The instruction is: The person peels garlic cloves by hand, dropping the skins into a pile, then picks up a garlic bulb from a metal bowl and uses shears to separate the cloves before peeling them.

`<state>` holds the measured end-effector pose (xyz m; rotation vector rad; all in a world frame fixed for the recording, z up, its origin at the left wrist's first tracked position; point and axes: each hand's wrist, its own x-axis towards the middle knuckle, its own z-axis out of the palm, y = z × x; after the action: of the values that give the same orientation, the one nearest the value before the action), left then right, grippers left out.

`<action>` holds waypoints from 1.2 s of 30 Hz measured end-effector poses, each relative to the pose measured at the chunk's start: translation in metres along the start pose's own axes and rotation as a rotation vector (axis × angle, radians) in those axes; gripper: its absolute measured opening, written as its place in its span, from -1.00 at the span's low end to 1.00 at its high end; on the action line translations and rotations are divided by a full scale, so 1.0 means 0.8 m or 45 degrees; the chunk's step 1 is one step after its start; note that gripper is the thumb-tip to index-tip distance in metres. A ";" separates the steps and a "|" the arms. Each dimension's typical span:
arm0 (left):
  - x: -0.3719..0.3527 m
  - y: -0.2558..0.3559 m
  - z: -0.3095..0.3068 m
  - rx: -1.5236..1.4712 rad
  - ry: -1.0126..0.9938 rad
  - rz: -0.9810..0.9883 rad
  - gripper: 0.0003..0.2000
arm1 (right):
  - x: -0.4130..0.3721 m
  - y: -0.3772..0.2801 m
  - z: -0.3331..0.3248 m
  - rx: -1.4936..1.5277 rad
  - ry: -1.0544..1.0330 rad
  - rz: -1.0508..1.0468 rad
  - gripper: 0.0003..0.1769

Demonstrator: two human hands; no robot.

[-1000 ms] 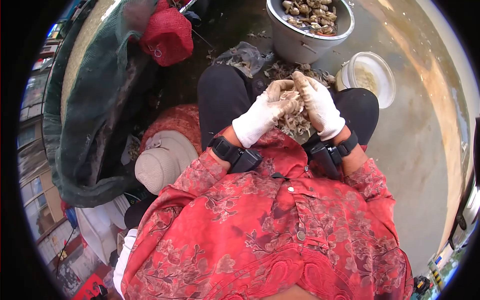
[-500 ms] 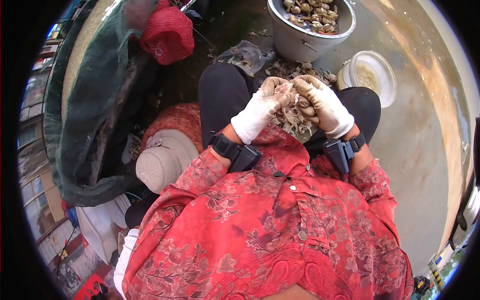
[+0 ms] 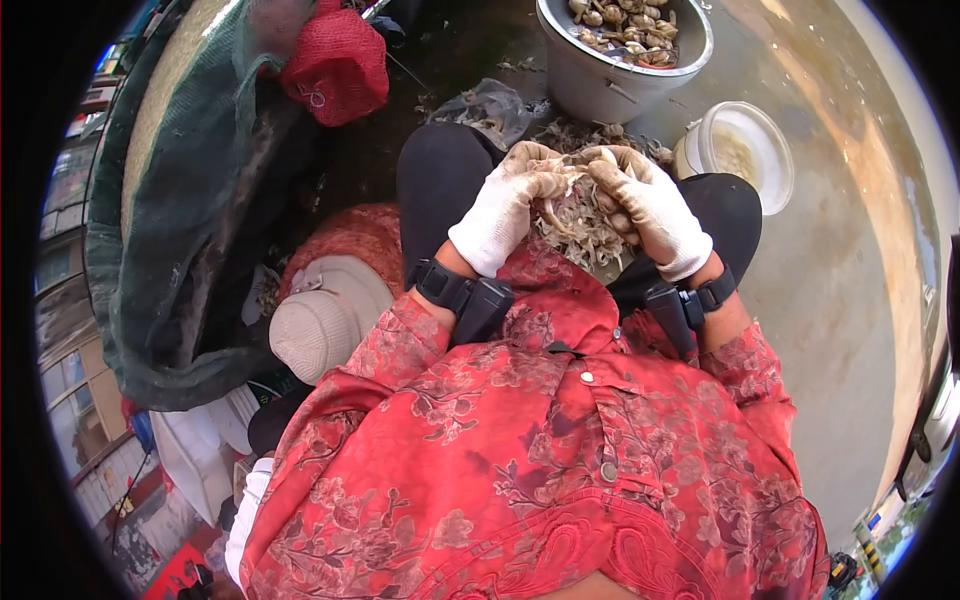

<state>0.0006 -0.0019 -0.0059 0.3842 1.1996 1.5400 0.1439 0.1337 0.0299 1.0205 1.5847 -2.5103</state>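
Observation:
Both my hands wear white knit gloves with stained fingers, and they meet above my lap. My left hand (image 3: 515, 200) is closed in a pinch on a garlic bulb (image 3: 574, 172), its thumb and fingertips at the papery skin. My right hand (image 3: 648, 205) curls its fingers around the other side of the garlic, thumb toward the left hand. Much of the bulb is hidden by the fingers. Below and between the hands lies a heap of loose garlic skins (image 3: 583, 235) on my lap.
Ahead stands a grey bucket (image 3: 612, 97) with garlic bulbs (image 3: 640, 38). Right of it, a white plastic tub (image 3: 775, 165) holds pale cloves. Garlic skins (image 3: 590, 138) litter the ground beyond my knees. To the left are a red mesh bag (image 3: 335, 70), green netting (image 3: 170, 250) and a person's hat (image 3: 325, 320).
My left hand has drawn slightly left and up, opening a small gap between the hands. The right hand has hardly moved. Bucket and tub are unchanged.

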 end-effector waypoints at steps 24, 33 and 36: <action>0.017 0.008 0.016 1.127 -0.318 0.422 -0.50 | 0.030 0.042 -0.006 0.441 -0.318 -0.040 -0.24; -0.005 0.016 0.054 2.025 -0.031 0.534 -0.73 | 0.020 0.039 -0.009 0.203 -0.308 0.148 -0.20; 0.001 0.017 0.052 1.814 -0.105 0.483 -0.79 | 0.020 0.040 -0.009 0.231 -0.332 0.140 -0.21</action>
<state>0.0242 0.0202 0.0231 1.6320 2.0833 0.6685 0.1453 0.1290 -0.0063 0.7307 1.2182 -2.6188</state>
